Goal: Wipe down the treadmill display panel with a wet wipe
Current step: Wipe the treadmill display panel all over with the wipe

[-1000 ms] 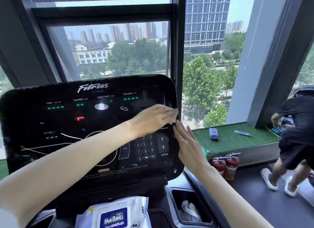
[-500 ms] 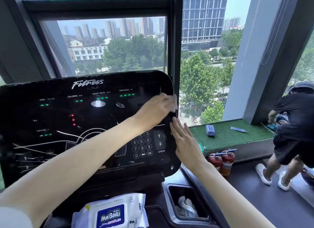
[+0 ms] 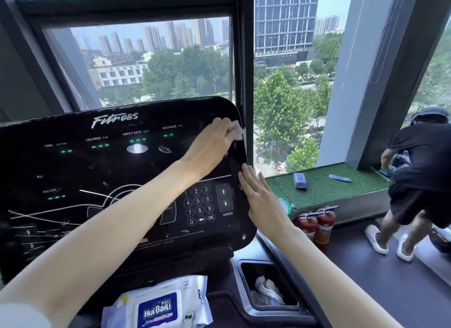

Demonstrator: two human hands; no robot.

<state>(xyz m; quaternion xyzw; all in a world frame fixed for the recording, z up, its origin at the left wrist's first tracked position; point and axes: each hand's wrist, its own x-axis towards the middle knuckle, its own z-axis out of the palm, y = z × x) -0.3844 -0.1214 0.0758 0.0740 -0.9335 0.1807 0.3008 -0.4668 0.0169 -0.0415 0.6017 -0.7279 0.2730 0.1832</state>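
The black glossy treadmill display panel (image 3: 97, 171) fills the left half of the view, with green readouts and a number keypad. My left hand (image 3: 214, 142) reaches across it and holds a white wet wipe (image 3: 237, 130) against the panel's upper right edge. My right hand (image 3: 258, 193) lies flat with straight fingers against the panel's right edge, beside the speed buttons. Most of the wipe is hidden under my left fingers.
A pack of wet wipes (image 3: 158, 305) lies on the console below the panel. A cup holder (image 3: 266, 288) to its right holds crumpled used wipes. Two red fire extinguishers (image 3: 317, 224) stand by the green-turf window ledge (image 3: 324, 188). A person (image 3: 424, 181) bends over at the far right.
My left hand has slid the wipe upward along the panel's right edge, from mid-height to near the top corner. My right hand has stayed on the right edge.
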